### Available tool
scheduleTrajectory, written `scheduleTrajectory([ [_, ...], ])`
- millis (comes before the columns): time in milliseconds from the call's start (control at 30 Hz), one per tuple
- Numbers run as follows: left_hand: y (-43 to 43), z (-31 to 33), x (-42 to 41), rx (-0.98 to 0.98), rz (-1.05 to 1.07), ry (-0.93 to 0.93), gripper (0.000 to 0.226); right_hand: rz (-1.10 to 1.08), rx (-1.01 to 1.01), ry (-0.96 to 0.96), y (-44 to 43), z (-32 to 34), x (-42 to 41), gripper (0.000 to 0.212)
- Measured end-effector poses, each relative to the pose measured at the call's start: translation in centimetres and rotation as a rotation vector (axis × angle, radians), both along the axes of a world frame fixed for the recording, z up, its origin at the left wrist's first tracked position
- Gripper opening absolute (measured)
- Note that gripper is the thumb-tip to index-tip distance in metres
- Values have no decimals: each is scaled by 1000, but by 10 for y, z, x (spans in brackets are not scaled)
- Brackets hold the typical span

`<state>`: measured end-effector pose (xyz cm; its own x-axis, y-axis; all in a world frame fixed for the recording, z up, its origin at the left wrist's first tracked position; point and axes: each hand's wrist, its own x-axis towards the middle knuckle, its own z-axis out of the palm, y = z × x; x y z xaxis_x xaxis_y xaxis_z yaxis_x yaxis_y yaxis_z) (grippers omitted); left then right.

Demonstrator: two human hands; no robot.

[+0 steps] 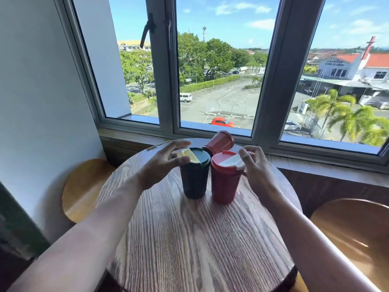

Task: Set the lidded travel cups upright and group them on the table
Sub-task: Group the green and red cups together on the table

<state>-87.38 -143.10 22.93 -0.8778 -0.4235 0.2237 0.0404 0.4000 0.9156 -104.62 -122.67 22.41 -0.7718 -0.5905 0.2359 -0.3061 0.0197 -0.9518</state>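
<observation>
A dark green travel cup (194,180) with a yellow flap on its lid stands upright on the round wooden table (200,239). Touching its right side stands a red travel cup (224,182) with a white flap on its lid. Behind the pair, a second red cup (220,143) lies on its side, its base pointing toward the window. My left hand (162,163) hovers at the green cup's lid with fingers spread, the thumb at the rim. My right hand (255,167) is beside the upright red cup's lid, fingers loosely curled and the fingertips at the white flap.
A round wooden stool (84,186) stands left of the table and another (355,232) at the right. A wooden sill (315,167) and large window run just behind the table. A white wall closes the left side.
</observation>
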Motion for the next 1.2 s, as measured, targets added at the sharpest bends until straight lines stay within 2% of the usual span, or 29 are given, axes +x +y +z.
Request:
scheduleTrajectory([
  [133,-11,20,-11,-63,17,-27,47,-77,-113,5,-4,12,-7,14],
  [233,-24,31,-32,-121,48,-66,43,-80,-169,-38,-12,23,-21,4],
  [300,-34,36,-52,-159,99,-94,36,-65,-166,-70,-21,25,-34,4],
  [467,-61,30,-106,-175,192,-225,19,-22,-10,-192,-51,16,-78,16],
  [633,-74,13,-154,-139,132,-444,37,88,136,-467,-81,-8,-115,17],
  [800,-76,-2,-183,-154,16,-651,59,130,193,-621,-101,-25,-135,21],
  [933,-74,-2,-188,-111,32,-632,63,152,177,-694,-114,-27,-141,30],
  [1100,-75,-2,-180,-87,74,-551,79,217,91,-746,-120,-27,-143,18],
  [1200,-79,-1,-169,-66,85,-505,82,292,32,-676,-120,-22,-143,20],
])
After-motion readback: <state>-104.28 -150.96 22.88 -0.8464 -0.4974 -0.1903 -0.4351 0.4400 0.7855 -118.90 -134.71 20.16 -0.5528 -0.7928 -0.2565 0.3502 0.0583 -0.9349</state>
